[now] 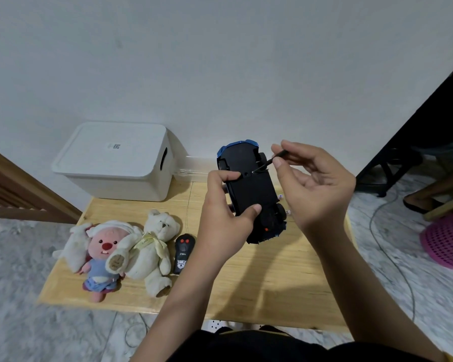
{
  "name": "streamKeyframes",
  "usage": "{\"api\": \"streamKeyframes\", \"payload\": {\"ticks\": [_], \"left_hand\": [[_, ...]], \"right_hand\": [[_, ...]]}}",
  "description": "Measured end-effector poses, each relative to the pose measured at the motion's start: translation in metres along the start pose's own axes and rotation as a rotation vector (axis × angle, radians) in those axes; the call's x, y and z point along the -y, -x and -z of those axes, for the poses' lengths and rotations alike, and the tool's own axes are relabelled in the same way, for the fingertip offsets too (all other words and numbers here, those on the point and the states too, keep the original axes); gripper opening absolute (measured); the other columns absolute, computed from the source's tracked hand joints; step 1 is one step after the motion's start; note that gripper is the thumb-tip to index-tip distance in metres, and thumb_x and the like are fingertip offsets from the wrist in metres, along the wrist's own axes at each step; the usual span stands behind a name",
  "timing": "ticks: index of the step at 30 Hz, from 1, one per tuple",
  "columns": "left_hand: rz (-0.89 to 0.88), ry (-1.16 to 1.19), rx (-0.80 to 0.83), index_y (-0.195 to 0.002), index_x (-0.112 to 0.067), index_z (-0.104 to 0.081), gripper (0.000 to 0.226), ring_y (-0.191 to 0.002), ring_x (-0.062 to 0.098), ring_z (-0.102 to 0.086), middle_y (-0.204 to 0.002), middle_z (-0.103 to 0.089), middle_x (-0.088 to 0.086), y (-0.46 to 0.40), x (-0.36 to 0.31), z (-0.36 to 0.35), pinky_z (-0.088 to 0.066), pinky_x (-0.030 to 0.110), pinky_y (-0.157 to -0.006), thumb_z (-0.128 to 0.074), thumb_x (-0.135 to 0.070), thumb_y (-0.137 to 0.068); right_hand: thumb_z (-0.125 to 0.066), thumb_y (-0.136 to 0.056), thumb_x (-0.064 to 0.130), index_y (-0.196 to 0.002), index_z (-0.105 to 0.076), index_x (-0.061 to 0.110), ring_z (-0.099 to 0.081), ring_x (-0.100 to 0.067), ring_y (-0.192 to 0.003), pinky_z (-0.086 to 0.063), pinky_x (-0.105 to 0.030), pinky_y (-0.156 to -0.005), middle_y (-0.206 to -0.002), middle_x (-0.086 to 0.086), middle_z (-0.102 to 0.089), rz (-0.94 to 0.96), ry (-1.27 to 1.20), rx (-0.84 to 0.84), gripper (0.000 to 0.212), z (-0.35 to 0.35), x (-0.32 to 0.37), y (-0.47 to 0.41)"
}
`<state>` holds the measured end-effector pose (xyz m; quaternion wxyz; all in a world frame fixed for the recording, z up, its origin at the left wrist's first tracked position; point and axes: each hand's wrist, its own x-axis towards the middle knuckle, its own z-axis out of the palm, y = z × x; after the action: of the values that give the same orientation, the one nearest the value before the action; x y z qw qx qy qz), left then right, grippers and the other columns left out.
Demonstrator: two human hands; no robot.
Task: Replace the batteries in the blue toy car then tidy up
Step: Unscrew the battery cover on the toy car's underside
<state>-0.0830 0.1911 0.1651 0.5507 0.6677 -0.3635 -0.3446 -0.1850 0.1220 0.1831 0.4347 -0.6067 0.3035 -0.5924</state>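
Batteries (281,196) mostly hidden behind toy car (251,186), labels unreadable

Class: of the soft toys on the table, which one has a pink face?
The pink-faced plush in the blue outfit, left of the cream teddy bear, whose face is cream.

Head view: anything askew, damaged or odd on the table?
Nothing damaged or spilled. The toy car is upside down, but on purpose: the left hand holds it while the right hand works a screwdriver at its underside. The plush toys lie sprawled beside the remote.
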Motion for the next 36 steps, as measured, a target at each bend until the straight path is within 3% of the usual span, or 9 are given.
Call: {"api": "streamKeyframes", "payload": {"ticks": [7, 16, 25, 36], "left_hand": [[0.005, -0.007, 0.033, -0.108, -0.033, -0.04, 0.052, -0.085, 0.025, -0.065, -0.104, -0.053, -0.012, 0.006, 0.007, 0.013, -0.057, 0.049, -0.072, -0.071, -0.003, -0.08], [0.008, -0.006, 0.019, -0.108, -0.034, -0.04, 0.052, -0.084, 0.025, -0.066, -0.103, -0.053, -0.011, 0.005, 0.013, 0.028, -0.058, 0.05, -0.07, -0.071, -0.003, -0.08], [0.005, -0.018, 0.048, -0.109, -0.033, -0.039, 0.052, -0.083, 0.023, -0.066, -0.104, -0.054, -0.01, 0.0, 0.017, 0.031, -0.057, 0.049, -0.07, -0.071, -0.004, -0.08], [0.008, -0.004, 0.054, -0.109, -0.033, -0.04, 0.052, -0.081, 0.028, -0.066, -0.104, -0.054, -0.007, -0.008, 0.018, 0.03, -0.057, 0.051, -0.066, -0.071, -0.003, -0.08]], "right_hand": [[-0.071, -0.079, -0.003, -0.092, -0.068, 0.021, -0.064, -0.016, -0.078, -0.057, -0.031, -0.073, -0.085, -0.003, -0.063, 0.032, 0.053, -0.04, 0.028, -0.011, 0.0, 0.012], [-0.065, -0.082, -0.007, -0.098, -0.069, 0.008, -0.066, -0.012, -0.087, -0.056, -0.026, -0.077, -0.093, -0.008, -0.07, 0.004, 0.114, 0.003, 0.023, -0.015, 0.001, 0.023], [-0.069, -0.08, -0.005, -0.104, -0.068, 0.003, -0.063, -0.009, -0.081, -0.056, -0.024, -0.073, -0.088, -0.012, -0.057, 0.149, 0.2, -0.023, 0.025, -0.024, -0.006, 0.021], [-0.068, -0.08, -0.006, -0.097, -0.067, 0.009, -0.065, -0.017, -0.084, -0.057, -0.029, -0.074, -0.09, -0.008, -0.066, 0.104, 0.175, -0.03, 0.022, -0.027, -0.007, 0.013]]}}
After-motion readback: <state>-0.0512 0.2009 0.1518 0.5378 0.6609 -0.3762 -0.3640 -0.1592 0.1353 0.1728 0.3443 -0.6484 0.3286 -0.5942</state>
